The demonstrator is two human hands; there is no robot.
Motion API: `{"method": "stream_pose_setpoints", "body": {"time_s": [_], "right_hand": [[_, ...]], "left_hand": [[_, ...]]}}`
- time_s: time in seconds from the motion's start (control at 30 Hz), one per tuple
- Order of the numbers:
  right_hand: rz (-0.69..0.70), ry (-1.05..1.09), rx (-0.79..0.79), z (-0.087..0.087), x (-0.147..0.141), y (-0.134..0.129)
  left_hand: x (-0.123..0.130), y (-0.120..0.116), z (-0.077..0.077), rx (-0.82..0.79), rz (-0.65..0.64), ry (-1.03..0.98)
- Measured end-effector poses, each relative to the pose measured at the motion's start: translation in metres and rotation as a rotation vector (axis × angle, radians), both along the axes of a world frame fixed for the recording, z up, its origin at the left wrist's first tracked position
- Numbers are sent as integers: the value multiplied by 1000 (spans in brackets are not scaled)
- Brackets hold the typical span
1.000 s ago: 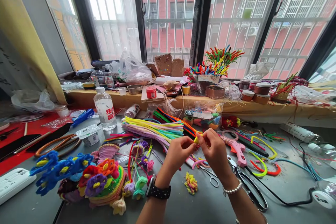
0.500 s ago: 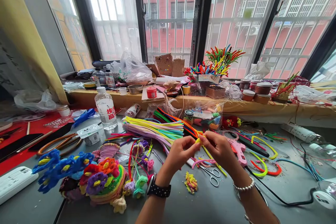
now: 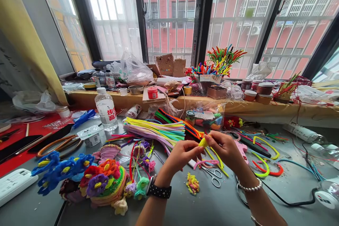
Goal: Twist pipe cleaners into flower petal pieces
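Observation:
Between my hands is a small piece of yellow pipe cleaner (image 3: 203, 143), folded or coiled. My left hand (image 3: 181, 155) pinches its lower end with thumb and forefinger. The fingers of my right hand (image 3: 222, 148) close on its upper end. Below them, yellow strips of pipe cleaner (image 3: 220, 162) run down toward the table; whether they join the held piece I cannot tell. Scissors (image 3: 214, 176) and a curved pink pipe cleaner (image 3: 203, 163) lie under the hands. Nearer to me sits a small yellow and pink fuzzy clump (image 3: 192, 183).
A bundle of pastel pipe cleaners (image 3: 153, 129) lies behind my left hand. Pipe-cleaner flowers (image 3: 97, 183) fill the left front, with a water bottle (image 3: 106, 109) behind. A pink glue gun (image 3: 242, 150) and a black cable (image 3: 288, 204) are at right.
My right hand has shifted slightly right and up, its wrist swinging right. More of the yellow piece shows between the fingers, and a yellow strip now hangs below the right hand.

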State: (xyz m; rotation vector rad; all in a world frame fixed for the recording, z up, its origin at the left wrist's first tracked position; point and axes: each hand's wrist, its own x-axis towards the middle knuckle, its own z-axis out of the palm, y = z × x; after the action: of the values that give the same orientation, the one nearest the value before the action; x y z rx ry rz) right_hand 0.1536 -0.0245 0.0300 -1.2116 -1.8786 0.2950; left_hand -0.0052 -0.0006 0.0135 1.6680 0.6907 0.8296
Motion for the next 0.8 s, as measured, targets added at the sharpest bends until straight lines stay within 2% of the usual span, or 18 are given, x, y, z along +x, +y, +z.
{"method": "stream_pose_setpoints", "body": {"time_s": [0.17,0.3,0.47,0.57,0.67,0.8], "right_hand": [[-117,44,87,-3,-8,-1],[-149,41,150,-4,-12,-2],[-195,18,247,-3,-16,-4],[-181,-1,234,-2,-13,-4],[-59,-61,138,1,-6,-3],[62,-129,28,4,1,-2]], "left_hand": [[3,-2,0,201,142,31],[7,-7,1,360,242,61],[12,-12,2,457,329,109],[10,-11,3,433,291,114],[6,-7,2,327,139,97],[5,-3,0,150,93,-30]]}}
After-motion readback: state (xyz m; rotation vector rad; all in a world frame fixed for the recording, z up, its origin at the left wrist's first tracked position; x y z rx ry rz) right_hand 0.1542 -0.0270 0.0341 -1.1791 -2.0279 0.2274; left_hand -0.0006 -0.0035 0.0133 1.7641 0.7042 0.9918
